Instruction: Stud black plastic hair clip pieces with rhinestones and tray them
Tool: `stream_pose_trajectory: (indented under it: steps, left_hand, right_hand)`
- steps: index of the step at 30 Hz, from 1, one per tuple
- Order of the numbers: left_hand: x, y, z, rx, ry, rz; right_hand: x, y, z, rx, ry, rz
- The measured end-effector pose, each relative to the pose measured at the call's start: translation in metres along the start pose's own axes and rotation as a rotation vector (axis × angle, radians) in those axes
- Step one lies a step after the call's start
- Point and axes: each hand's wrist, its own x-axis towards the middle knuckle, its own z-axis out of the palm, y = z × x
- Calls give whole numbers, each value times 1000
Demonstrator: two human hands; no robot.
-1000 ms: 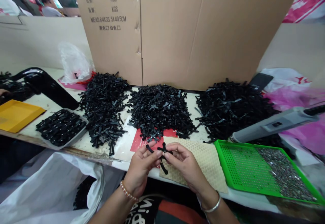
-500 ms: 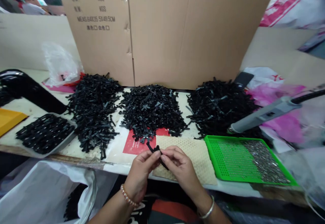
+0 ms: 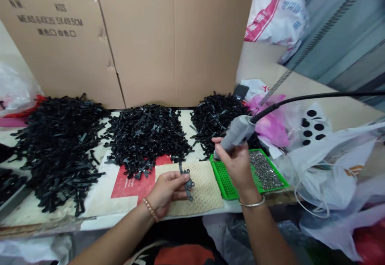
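A small dark jointed part (image 3: 189, 184) sits just above a cream textured mat (image 3: 207, 191), pinched between the thumb and fingers of the left hand (image 3: 164, 189). It looks light, stiff and smooth, perhaps a little slippery; its middle, where the thin arms meet, seems the surest hold. The left forearm slants in from lower left. The right hand (image 3: 239, 166) curls around a grey corded tool (image 3: 239, 130), tilted nose-down by the green tray (image 3: 224, 179) of metal bits. Behind lie three heaps of black pieces (image 3: 147, 136).
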Motion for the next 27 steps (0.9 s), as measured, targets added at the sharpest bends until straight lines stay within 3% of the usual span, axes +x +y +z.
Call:
stream_pose_trajectory:
  steps: [2, 7, 14, 27]
  left_hand:
    - [10, -3, 12, 33, -43, -1]
    - [32, -13, 32, 102, -72, -12]
    - [36, -18, 32, 184, -62, -37]
    - [36, -17, 31, 224, -62, -30]
  right_hand:
    - [8, -10, -2, 50, -50, 20]
    - [5, -6, -22, 127, 39, 81]
    - [-17, 36, -41, 244, 302, 101]
    - [-21, 45, -42, 270, 261, 120]
